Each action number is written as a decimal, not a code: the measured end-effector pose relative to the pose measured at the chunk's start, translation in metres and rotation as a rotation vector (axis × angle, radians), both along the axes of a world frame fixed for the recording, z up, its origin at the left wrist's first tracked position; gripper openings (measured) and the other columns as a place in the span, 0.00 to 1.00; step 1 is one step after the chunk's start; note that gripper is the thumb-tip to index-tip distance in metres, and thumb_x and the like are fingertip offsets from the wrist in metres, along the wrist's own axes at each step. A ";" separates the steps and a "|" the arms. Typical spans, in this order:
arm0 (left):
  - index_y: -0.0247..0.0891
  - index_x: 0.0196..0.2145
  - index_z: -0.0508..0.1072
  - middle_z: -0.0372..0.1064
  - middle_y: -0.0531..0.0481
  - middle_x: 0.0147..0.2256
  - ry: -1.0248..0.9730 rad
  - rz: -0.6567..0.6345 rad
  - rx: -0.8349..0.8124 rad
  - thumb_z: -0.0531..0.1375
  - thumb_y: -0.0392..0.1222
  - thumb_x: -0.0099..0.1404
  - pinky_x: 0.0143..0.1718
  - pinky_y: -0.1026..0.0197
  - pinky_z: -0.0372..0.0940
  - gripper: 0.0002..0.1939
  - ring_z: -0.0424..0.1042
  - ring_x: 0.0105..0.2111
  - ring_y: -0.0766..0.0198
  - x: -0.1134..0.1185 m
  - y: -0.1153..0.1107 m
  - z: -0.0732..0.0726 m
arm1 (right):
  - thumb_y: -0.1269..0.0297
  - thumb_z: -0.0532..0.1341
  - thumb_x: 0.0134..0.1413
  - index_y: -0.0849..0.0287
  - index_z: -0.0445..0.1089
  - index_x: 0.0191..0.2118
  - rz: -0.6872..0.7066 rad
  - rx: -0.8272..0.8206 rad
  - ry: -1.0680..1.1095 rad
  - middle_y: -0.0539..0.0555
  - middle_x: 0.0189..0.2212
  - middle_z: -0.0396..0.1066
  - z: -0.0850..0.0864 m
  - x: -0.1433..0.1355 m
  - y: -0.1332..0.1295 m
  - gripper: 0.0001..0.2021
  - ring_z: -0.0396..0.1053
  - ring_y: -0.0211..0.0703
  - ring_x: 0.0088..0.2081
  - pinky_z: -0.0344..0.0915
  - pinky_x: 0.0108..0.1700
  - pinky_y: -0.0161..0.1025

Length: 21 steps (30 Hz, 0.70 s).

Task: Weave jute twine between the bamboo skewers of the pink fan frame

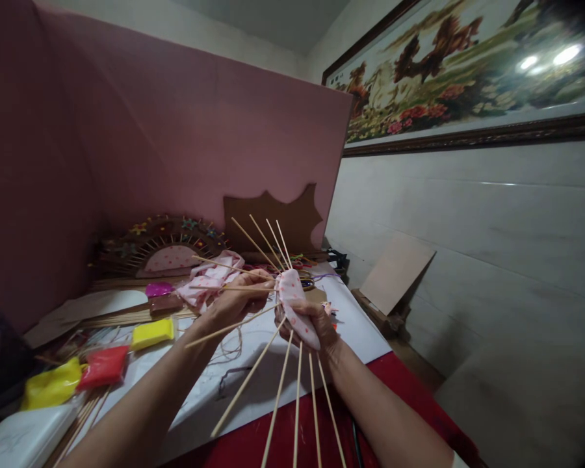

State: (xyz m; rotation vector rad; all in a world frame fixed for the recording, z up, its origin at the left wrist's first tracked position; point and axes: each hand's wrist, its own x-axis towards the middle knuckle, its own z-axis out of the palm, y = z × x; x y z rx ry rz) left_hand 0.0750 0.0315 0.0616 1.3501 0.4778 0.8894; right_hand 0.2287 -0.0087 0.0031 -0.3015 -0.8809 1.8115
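A half-round piece covered in pale pink fabric with orange-red spots (301, 323) is gripped in my right hand (322, 328), thumb across its face and fingers behind. Several thin wooden sticks (253, 375) fan out from its curved edge, some pointing away from me, some left and some down toward me. My left hand (247, 290) is closed at the left side of the piece, its fingertips pinching around one of the sticks near its base. Its fingertips are partly hidden. Crumpled spotted pink fabric (214, 278) lies just beyond my left hand.
A brown fan-shaped piece with colourful decorations (180, 227) leans on the pink board (190, 123). Yellow (152, 333) and red (104, 366) packets lie at left, with loose sticks. String (231, 351) is on the white sheet (195, 396). Brown cardboard (273, 218) stands behind.
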 end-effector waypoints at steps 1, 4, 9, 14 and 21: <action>0.34 0.26 0.69 0.59 0.56 0.20 -0.014 0.014 -0.002 0.65 0.38 0.48 0.18 0.68 0.46 0.10 0.54 0.18 0.75 0.001 -0.001 -0.001 | 0.67 0.60 0.41 0.64 0.65 0.27 -0.014 -0.018 0.014 0.48 0.17 0.62 0.000 0.000 0.001 0.06 0.57 0.31 0.16 0.56 0.17 0.29; 0.34 0.29 0.69 0.64 0.53 0.26 -0.049 0.002 0.016 0.65 0.38 0.49 0.22 0.67 0.51 0.09 0.60 0.22 0.72 0.004 -0.004 -0.004 | 0.67 0.61 0.40 0.65 0.65 0.28 -0.029 -0.058 0.049 0.49 0.17 0.63 0.001 0.002 0.001 0.07 0.59 0.32 0.18 0.59 0.18 0.29; 0.36 0.35 0.68 0.64 0.53 0.27 -0.084 -0.080 0.060 0.62 0.39 0.54 0.24 0.67 0.51 0.11 0.58 0.23 0.72 0.007 -0.002 -0.013 | 0.67 0.61 0.40 0.66 0.66 0.32 -0.045 -0.111 0.073 0.52 0.21 0.69 0.004 0.004 0.001 0.10 0.64 0.34 0.20 0.63 0.22 0.29; 0.35 0.34 0.67 0.62 0.54 0.26 -0.069 -0.047 0.070 0.64 0.40 0.53 0.23 0.67 0.48 0.12 0.56 0.22 0.73 0.010 0.000 -0.016 | 0.66 0.62 0.39 0.66 0.66 0.33 -0.035 -0.113 0.057 0.52 0.22 0.70 0.003 0.006 0.002 0.12 0.65 0.34 0.21 0.63 0.22 0.30; 0.34 0.35 0.69 0.62 0.54 0.26 -0.044 -0.048 0.094 0.62 0.40 0.55 0.23 0.67 0.48 0.11 0.55 0.22 0.74 0.008 -0.002 -0.012 | 0.67 0.62 0.38 0.66 0.66 0.31 -0.097 -0.138 0.032 0.51 0.19 0.69 0.002 0.004 0.002 0.11 0.63 0.33 0.19 0.60 0.20 0.30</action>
